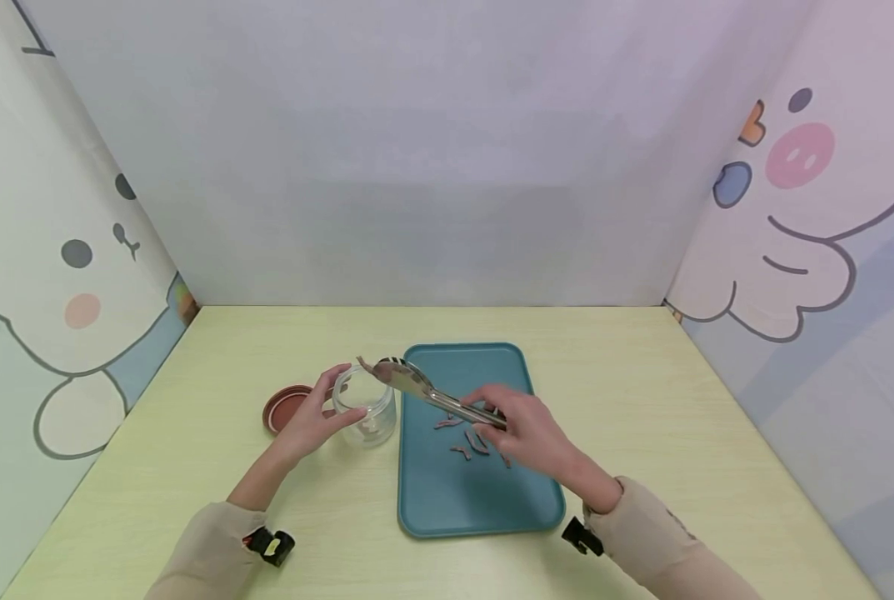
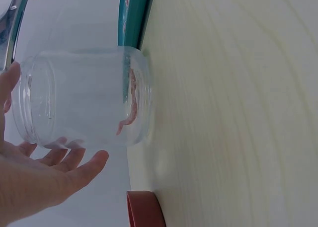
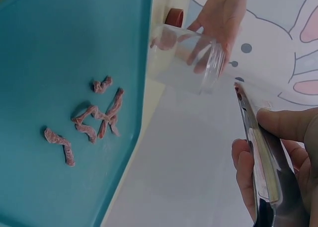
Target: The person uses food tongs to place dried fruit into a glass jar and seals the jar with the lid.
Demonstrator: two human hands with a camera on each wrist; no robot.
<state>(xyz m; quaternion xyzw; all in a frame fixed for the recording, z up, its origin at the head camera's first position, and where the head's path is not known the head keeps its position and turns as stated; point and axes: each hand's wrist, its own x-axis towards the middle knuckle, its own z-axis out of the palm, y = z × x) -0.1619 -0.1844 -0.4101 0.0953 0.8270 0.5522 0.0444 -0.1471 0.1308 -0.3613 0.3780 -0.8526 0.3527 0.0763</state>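
My left hand (image 1: 313,423) holds a clear jar (image 1: 375,427) near its rim, thumb on one side and fingers on the other. One reddish, twisted strip (image 2: 133,103), like dried meat, lies at the jar's bottom in the left wrist view. Metal tongs (image 1: 447,400) are gripped in my right hand (image 1: 525,427), tips just above the jar's mouth. A thin brownish strip (image 1: 365,364) sticks out from the tongs' tips. Several more strips (image 3: 63,146) lie on the blue-green tray (image 1: 447,504), below my right hand.
A red-brown round lid (image 1: 282,408) lies on the pale wooden table (image 1: 619,367), left of the jar and partly behind my left hand. The tray stands close to the jar's right side. Printed cloth walls (image 1: 432,167) enclose the table's back and sides.
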